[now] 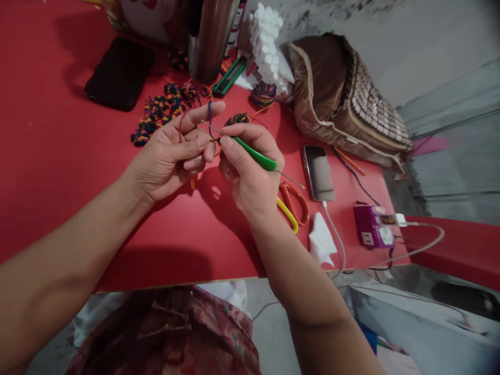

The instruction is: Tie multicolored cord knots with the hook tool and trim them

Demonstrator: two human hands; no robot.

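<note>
My right hand [246, 166] is closed around a green-handled crochet hook [255, 154], whose metal tip points left to my left hand's fingertips. My left hand [175, 151] is palm up; its thumb and middle fingers pinch a small bit of yarn work at the hook tip. Multicoloured yarn [182, 125] loops over the outstretched index finger. The strand runs back to a yarn ball [236, 119] on the red table [58, 156]. A string of finished small yarn pieces [158, 112] lies beyond my left hand.
Scissors with red and yellow handles [292, 205] lie right of my wrist, next to a phone [319, 172] on a white cable and a purple charger [373, 226]. A black case [119, 73], a steel flask [209, 36], a green cutter [229, 76] and a brown bag [344, 104] stand behind.
</note>
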